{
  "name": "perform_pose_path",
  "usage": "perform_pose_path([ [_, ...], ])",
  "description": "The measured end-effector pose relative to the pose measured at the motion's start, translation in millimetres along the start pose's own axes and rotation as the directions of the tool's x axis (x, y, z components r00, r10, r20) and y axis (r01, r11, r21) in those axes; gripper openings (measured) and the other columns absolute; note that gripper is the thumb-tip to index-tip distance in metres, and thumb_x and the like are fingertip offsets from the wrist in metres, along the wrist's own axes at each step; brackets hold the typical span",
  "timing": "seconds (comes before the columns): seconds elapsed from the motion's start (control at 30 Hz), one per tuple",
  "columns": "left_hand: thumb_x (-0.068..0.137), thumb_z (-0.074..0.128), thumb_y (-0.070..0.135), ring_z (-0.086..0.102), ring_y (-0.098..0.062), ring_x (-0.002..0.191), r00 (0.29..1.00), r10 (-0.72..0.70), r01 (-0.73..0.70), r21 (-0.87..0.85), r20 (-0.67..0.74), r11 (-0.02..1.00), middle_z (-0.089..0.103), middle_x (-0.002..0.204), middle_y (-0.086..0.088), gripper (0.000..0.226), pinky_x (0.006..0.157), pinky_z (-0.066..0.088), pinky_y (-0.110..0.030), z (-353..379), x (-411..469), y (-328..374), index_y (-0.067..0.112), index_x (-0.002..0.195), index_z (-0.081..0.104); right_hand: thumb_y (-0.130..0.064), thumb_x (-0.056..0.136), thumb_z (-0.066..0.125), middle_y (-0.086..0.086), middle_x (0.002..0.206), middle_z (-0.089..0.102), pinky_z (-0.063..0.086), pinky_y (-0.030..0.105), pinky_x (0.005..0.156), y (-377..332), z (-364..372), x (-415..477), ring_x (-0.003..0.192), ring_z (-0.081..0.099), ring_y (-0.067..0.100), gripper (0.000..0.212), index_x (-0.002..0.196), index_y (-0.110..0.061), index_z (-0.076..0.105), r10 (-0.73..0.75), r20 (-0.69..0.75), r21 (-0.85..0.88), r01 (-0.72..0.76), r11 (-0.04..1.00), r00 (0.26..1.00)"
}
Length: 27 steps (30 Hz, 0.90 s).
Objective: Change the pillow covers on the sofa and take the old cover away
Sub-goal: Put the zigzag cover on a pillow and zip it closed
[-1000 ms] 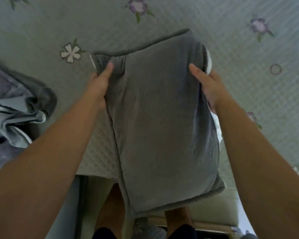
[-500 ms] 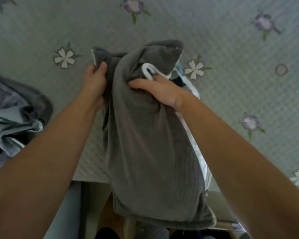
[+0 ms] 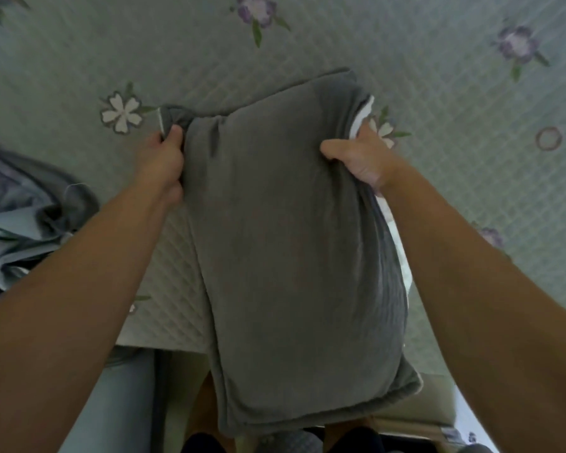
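A pale green quilted sofa cover (image 3: 438, 165) printed with purple and white flowers fills the upper frame, its front edge crossing at lower left. At mid left lies a crumpled blue-grey cloth (image 3: 20, 230).

The left hand (image 3: 162, 165) pinches the upper left corner of the grey pillow cover (image 3: 291, 256), thumb curled over the bunched fabric. The right hand (image 3: 360, 161) clamps the upper right edge, thumb on the front face and fingers hidden behind.

The pillow is held at frame centre, its long axis running from upper centre down to lower centre and leaning slightly right. A strip of white inner pillow (image 3: 401, 256) shows along its right side.
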<state>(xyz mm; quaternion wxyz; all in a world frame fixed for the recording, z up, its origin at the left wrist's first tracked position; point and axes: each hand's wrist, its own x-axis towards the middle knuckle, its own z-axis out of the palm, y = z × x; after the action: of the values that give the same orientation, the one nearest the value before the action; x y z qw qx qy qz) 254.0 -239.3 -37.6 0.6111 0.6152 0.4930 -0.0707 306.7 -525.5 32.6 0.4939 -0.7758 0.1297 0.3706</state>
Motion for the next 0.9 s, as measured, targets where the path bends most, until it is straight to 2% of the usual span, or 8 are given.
perform_pose_path([
  [0.17,0.099,0.054,0.027,0.068,-0.022,0.093,0.991,0.046,-0.046,-0.003,0.129,0.999,0.069,0.099,-0.009,0.011,0.081,0.058,-0.034,14.7,-23.5,10.6,0.019,0.092,0.058,-0.013,0.065,0.064,0.011,0.075,0.066,0.053,0.032,0.073,-39.4,41.3,-11.8,0.072,0.063,0.023,0.010,0.074,-0.013,0.068,0.133,0.442,0.033,-0.165,0.986,0.887],
  [0.27,0.099,0.053,0.021,0.061,-0.011,0.075,0.993,0.116,-0.115,0.057,-0.010,0.992,0.064,0.083,0.000,0.014,0.068,0.053,-0.023,-0.4,-18.7,14.2,0.018,0.086,0.057,-0.027,0.068,0.062,0.000,0.087,0.064,0.045,0.021,0.073,-26.7,31.1,17.4,0.086,0.058,0.018,0.025,0.091,-0.019,0.068,-0.012,0.045,-0.161,0.020,0.987,0.999],
  [0.33,0.096,0.055,0.020,0.060,-0.013,0.086,0.964,0.153,-0.136,0.091,-0.219,0.987,0.067,0.094,-0.004,0.013,0.079,0.051,-0.027,-10.4,-7.8,12.0,0.012,0.101,0.064,-0.035,0.079,0.054,0.011,0.116,0.062,0.044,0.028,0.090,-8.6,8.4,27.5,0.109,0.057,0.027,0.054,0.127,-0.011,0.057,-0.061,-0.362,-0.272,-0.043,0.961,0.930],
  [0.43,0.096,0.053,0.029,0.054,-0.021,0.118,0.876,0.263,-0.062,0.444,-0.406,0.894,0.058,0.126,-0.009,0.041,0.095,0.039,-0.025,4.3,-14.1,11.7,0.008,0.131,0.052,-0.034,0.094,0.048,0.021,0.127,0.056,0.041,0.039,0.092,28.5,-11.2,28.0,0.115,0.054,0.036,0.045,0.129,-0.007,0.053,-0.181,-0.471,-0.454,-0.062,0.889,0.863],
  [0.53,0.093,0.047,0.056,0.023,-0.032,0.145,0.743,0.668,-0.389,0.787,-0.038,0.478,0.030,0.155,-0.016,0.074,0.118,0.015,-0.039,35.9,-58.9,24.1,0.012,0.150,0.030,-0.045,0.098,0.047,0.015,0.115,0.058,0.042,0.036,0.084,47.2,-12.6,10.8,0.103,0.057,0.032,0.039,0.112,-0.012,0.062,-0.288,-0.536,-0.496,-0.019,0.868,0.793],
  [0.63,0.078,0.033,0.086,0.004,-0.032,0.150,0.675,0.521,-0.663,0.739,0.522,0.119,0.013,0.163,-0.004,0.090,0.117,-0.001,-0.061,62.4,-86.0,17.9,0.038,0.153,0.016,-0.044,0.102,0.045,0.018,0.089,0.064,0.031,0.033,0.065,63.8,-20.1,-1.3,0.086,0.060,0.034,0.035,0.084,-0.016,0.054,-0.293,-0.501,-0.543,-0.033,0.839,0.814],
  [0.7,0.072,0.026,0.093,-0.006,-0.033,0.149,0.738,0.304,-0.639,0.769,0.603,0.025,0.000,0.164,0.003,0.094,0.111,-0.003,-0.072,70.5,-84.1,1.3,0.049,0.150,-0.001,-0.039,0.103,0.045,0.022,0.089,0.065,0.029,0.033,0.064,71.1,-27.2,-1.8,0.086,0.061,0.036,0.031,0.082,-0.018,0.051,-0.259,-0.474,-0.510,-0.023,0.860,0.842],
  [0.9,0.080,0.027,0.084,-0.010,-0.039,0.148,0.812,0.271,-0.538,0.843,0.517,0.002,-0.009,0.164,0.000,0.089,0.107,0.001,-0.077,87.7,-72.0,-11.4,0.043,0.151,-0.009,-0.050,0.102,0.041,0.001,0.093,0.063,0.034,0.024,0.074,84.3,-21.9,-28.1,0.088,0.057,0.017,0.040,0.112,-0.019,0.063,-0.101,-0.458,-0.233,-0.010,0.973,0.883],
])
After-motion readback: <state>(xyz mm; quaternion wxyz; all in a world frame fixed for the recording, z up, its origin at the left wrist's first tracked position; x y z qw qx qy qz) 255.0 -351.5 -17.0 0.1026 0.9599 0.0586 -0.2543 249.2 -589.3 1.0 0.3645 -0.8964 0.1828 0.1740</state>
